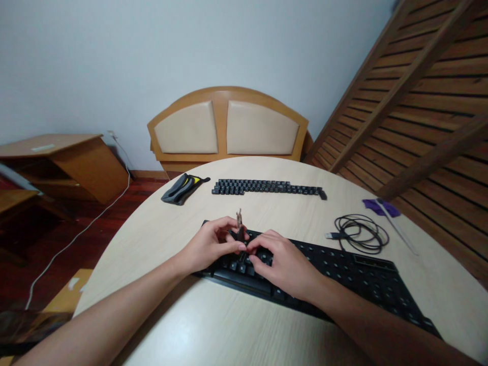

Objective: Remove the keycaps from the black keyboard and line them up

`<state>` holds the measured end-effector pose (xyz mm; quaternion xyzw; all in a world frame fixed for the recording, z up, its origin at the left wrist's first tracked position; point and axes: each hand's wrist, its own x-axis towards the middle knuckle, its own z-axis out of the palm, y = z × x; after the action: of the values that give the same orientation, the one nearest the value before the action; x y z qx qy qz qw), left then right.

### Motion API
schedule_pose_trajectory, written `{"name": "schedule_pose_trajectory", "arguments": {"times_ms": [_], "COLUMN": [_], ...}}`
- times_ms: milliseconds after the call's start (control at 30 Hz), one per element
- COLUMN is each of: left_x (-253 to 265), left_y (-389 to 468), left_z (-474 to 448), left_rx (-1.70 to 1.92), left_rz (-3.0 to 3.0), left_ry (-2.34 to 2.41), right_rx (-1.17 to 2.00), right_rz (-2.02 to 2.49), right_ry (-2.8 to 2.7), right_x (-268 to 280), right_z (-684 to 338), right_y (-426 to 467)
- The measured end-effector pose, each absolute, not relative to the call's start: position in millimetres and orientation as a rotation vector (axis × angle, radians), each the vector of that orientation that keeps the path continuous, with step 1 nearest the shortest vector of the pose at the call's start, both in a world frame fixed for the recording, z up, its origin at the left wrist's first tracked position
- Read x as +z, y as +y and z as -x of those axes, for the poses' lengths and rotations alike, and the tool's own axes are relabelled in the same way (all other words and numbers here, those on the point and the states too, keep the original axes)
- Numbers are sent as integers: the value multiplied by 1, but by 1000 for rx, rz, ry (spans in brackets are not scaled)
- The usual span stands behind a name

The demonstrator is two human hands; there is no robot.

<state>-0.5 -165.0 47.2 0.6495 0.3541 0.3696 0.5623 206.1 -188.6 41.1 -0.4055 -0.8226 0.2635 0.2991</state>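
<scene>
A wooden cabinet (95, 175) stands on the dark red floor at far left, beyond the edge of a round, pale table (183, 325). On the table's left side I see a dark pouch (182, 193) with a flash of yellow. The left hand (213, 241), nearly closed, has thumb and fingers curled about a small brownish tool (240, 223), which stands roughly upright over the left part of a black keyboard (343, 274). A padded wooden headboard (223, 122) rises against the wall, behind rows of black keycaps (249, 187) laid out at the table's far side. The right hand (284, 264) rests over the keyboard, thumb and forefinger bent close together near the left fingertips; from my remote post, I cannot tell whether it grips anything. Between and in front of the hands, some keys wear their caps, while much of the keyboard's right part appears bare of them. Near its back edge lies a coiled black cable (358, 235). Farther right, a thin stick (397, 227) lies partly across a purple cloth (392, 208), with a slatted wooden screen (419, 101) beyond.
</scene>
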Motion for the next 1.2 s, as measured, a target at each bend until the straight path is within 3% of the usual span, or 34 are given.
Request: {"name": "schedule_pose_trajectory", "arguments": {"times_ms": [667, 1200], "left_x": [52, 54], "left_y": [-164, -162], "left_z": [6, 17], "left_rx": [754, 616], "left_rz": [-1529, -1861], "left_ry": [825, 883], "right_rx": [681, 659], "right_rz": [1066, 1071], "right_ry": [-2201, -2233], "right_x": [43, 43], "right_z": [-206, -207], "right_y": [-189, -189]}}
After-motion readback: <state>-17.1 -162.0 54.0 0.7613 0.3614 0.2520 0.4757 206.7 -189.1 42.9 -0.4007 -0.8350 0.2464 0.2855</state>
